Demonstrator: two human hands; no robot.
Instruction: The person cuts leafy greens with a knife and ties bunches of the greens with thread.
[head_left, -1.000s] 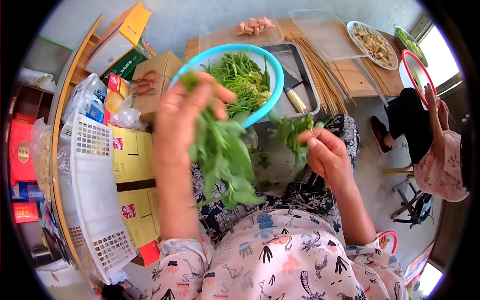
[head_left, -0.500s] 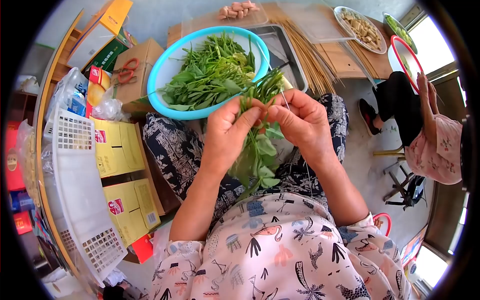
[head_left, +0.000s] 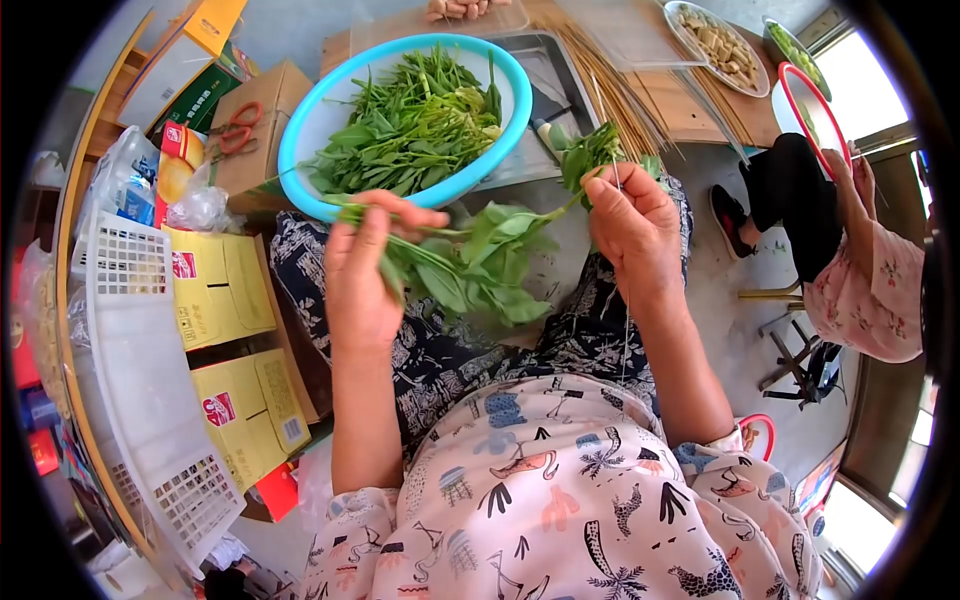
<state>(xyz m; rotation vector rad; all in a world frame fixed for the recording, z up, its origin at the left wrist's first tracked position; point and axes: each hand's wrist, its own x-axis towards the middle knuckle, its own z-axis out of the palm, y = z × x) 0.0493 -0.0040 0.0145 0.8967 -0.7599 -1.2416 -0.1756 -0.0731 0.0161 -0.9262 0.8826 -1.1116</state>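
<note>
My left hand [head_left: 365,270] is closed around a bunch of leafy greens [head_left: 490,265], slightly blurred, whose stems and leaves stretch toward my other hand over my lap. My right hand [head_left: 635,230] pinches a thin skewer [head_left: 627,330] that runs up past the fingers, with a small folded bundle of greens [head_left: 595,155] at the fingertips. Just beyond my left hand is a blue-rimmed basin [head_left: 288,150] heaped with loose greens [head_left: 420,130]. Whether the skewer pierces the bundle is hidden by my fingers.
Behind the basin lie a metal tray [head_left: 570,85] and many bamboo skewers [head_left: 625,100]. A plate of tan pieces [head_left: 715,45] stands back right. Red scissors [head_left: 238,130] rest on a cardboard box at left. Another person's hands [head_left: 855,185] are at the right, beside a red-rimmed basin [head_left: 800,80].
My hands were together on the greens and have parted. The left moved left with the leafy bunch; the right moved slightly right with the skewer and small bundle.
</note>
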